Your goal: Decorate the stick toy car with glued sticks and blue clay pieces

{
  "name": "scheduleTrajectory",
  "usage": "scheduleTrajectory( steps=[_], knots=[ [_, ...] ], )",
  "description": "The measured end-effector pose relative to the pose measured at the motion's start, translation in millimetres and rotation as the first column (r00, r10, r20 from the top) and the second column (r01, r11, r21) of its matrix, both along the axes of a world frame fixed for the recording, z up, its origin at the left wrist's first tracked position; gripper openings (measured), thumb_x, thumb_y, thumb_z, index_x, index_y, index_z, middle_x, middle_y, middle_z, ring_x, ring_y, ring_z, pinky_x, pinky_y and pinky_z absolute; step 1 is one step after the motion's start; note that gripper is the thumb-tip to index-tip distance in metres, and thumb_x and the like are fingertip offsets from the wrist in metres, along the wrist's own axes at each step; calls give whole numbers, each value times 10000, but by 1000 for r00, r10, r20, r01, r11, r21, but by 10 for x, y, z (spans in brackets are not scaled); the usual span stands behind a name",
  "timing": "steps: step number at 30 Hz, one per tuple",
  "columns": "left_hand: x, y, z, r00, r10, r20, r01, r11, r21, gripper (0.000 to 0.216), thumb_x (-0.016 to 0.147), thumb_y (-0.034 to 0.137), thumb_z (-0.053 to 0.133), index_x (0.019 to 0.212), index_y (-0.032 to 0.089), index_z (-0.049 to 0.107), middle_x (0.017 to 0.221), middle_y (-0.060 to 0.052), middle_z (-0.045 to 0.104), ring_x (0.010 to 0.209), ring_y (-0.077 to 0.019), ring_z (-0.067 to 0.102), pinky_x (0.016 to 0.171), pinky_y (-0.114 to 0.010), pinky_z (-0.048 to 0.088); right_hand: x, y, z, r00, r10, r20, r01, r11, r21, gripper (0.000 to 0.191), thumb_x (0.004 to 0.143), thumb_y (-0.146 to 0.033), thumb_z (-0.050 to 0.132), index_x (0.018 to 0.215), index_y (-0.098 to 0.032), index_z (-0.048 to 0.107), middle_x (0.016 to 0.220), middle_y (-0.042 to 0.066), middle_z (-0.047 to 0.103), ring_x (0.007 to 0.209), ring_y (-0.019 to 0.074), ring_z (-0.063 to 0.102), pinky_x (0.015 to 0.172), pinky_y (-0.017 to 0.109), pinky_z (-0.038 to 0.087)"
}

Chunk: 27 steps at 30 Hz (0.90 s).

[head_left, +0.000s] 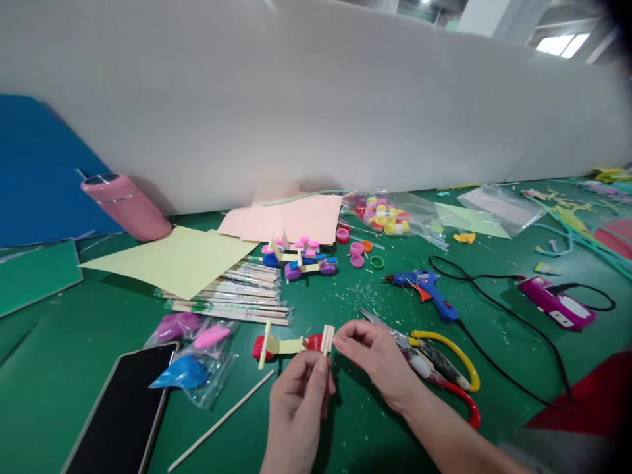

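Observation:
A small row of short wooden sticks (328, 338) stands upright between the thumb and fingers of my left hand (297, 405). At its right edge, the pinched fingertips of my right hand (378, 355) meet the sticks. Just behind them lies a small model (286, 345) with a pale yellow strip, a crosspiece and red caps, partly covered by the sticks. One long thin wooden stick (222, 420) rests on the green table left of my left hand. Scissors (415, 342) with a yellow and a red handle lie beside and partly under my right forearm, with a dark-handled tool (444, 368) across them.
Farther back are two similar models (309, 263), bagged sticks (232, 299), coloured bottle caps (382, 216) and paper sheets (172, 260). A phone (123, 408), bagged clay (190, 372) and pink flask (128, 205) lie left. Right are a blue glue gun (427, 289), its cord and a power strip (557, 304).

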<state>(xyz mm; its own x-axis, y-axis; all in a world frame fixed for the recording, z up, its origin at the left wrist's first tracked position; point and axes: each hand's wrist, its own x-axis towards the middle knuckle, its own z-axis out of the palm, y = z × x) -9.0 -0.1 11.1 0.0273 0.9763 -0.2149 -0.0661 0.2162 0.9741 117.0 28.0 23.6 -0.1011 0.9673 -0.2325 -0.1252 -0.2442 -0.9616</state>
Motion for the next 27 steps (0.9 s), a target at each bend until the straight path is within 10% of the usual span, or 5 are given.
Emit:
scheduleTrajectory(
  steps=[12,18,27],
  knots=[
    [-4,-18,12,994,-53,94,60,996,-66,252,771,379,543,637,166,526,505,50,478,415,-56,346,399,-183,244,265,-75,-56,996,3,87,-14,992,122,215,736,-288,634,931,-203,602,695,-36,438,578,75,371,530,192,327],
    [-26,-3,-14,951,-259,169,279,954,-111,301,725,433,575,603,164,518,454,47,466,398,-58,348,385,-180,242,544,-105,138,877,148,457,-338,866,368,402,740,-228,643,1129,-282,555,1036,24,476,752,113,445,681,236,395],
    [-40,-1,-1,896,-410,169,431,896,-107,290,724,410,571,582,165,512,451,52,446,409,-62,357,411,-191,266,544,-196,250,764,238,600,-509,793,334,408,753,-267,633,1146,-219,534,925,27,586,770,134,514,720,257,429]
  ],
)
